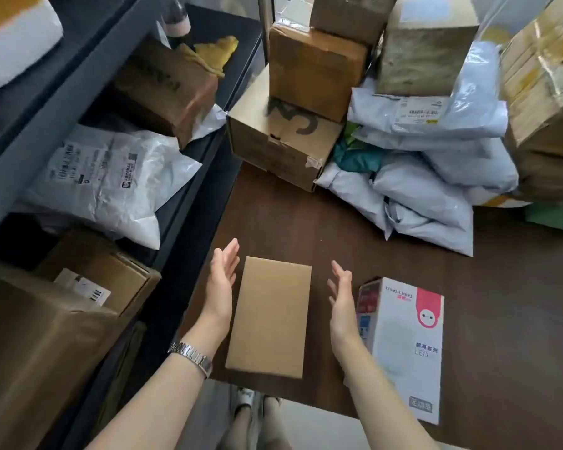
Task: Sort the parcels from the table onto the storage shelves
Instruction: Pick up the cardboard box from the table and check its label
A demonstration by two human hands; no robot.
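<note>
A plain brown cardboard box (270, 318) lies flat on the dark wooden table (501, 303) near its front edge. My left hand (221, 284) is open just left of the box, palm facing it, a metal watch on the wrist. My right hand (342, 303) is open just right of the box, palm inward. Neither hand touches the box. A white LED-lamp box (407, 345) with a pink figure lies right of my right hand. The dark storage shelves (88, 69) stand at the left.
The shelves hold a white poly mailer (111, 180), a brown box (169, 89) and cartons (95, 274) lower down. At the table's back stand stacked cardboard boxes (283, 144) and a pile of grey mailer bags (429, 177). Taped cartons (546, 92) rise at the far right.
</note>
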